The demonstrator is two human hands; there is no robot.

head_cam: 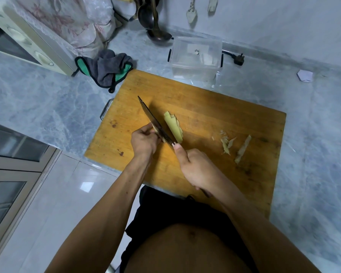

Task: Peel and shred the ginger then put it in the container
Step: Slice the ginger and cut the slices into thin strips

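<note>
1. Nearest the body, the right hand (197, 170) was wrapped round the handle of the knife (156, 123), thumb laid along the spine, the blade standing on edge across the cutting board (215, 119).
2. Just left of the blade, the left hand (144, 140) had its fingers curled onto a piece of ginger (154, 129), pinning it to the board; only a sliver of that piece showed past the knuckles.
3. Against the far face of the blade leaned a stack of cut ginger slices (173, 127), pale and flat. They looked light, stiff and slightly damp, so likely to slide or cling to the steel; they would be best held from above with fingertips tucked back from the edge.
4. Further right on the board lay the peel scraps (234, 146), thin and dry-looking, well apart from the slices.
5. Beyond the board's far edge, on the bench (47, 107), stood the clear container (197, 58), open at the top, with no ginger visible in it.
6. Left of it lay a grey and green cloth (106, 69).
</note>
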